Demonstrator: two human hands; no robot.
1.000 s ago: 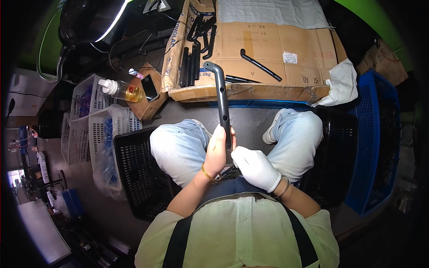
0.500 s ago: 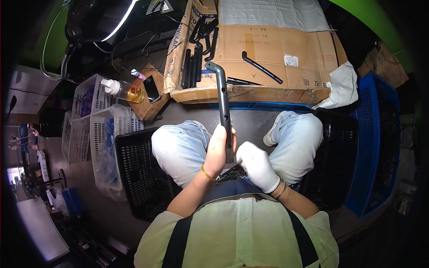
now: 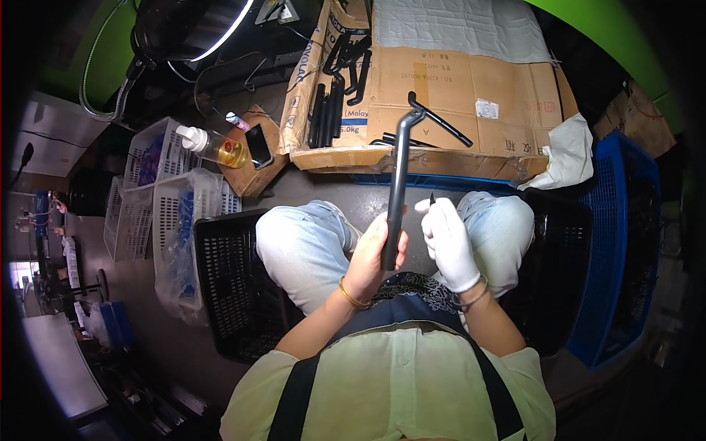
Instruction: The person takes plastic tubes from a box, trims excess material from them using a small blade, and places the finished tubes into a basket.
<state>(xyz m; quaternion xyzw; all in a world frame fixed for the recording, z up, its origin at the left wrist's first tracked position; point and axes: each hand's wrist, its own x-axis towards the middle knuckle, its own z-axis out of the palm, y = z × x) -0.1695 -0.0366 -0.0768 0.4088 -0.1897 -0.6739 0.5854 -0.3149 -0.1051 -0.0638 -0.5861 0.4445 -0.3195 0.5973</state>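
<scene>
My bare left hand (image 3: 366,257) is closed round the lower part of a dark metal tube (image 3: 399,176) with a bent, flattened top end. The tube stands nearly upright in view, its tip overlapping the cardboard behind. To its right, my white-gloved right hand (image 3: 448,246) is pinched, apart from the tube. A small dark pointed tool (image 3: 432,199) pokes up from its fingertips; the rest is hidden in the glove. On the cardboard (image 3: 441,81) ahead lies a similar black bent tube (image 3: 445,123), with several more black tubes (image 3: 327,114) at its left side.
Left of the cardboard, a pump bottle (image 3: 220,149) and a phone (image 3: 258,145) rest on a small board. Black (image 3: 239,279) and white (image 3: 165,220) crates stand at the left, a blue crate (image 3: 607,257) at the right. A lamp (image 3: 184,33) hangs at upper left.
The tube has shifted right and turned, so its side holes no longer show. My right hand has moved up and away from the tube's lower end, and the pointed tip now shows.
</scene>
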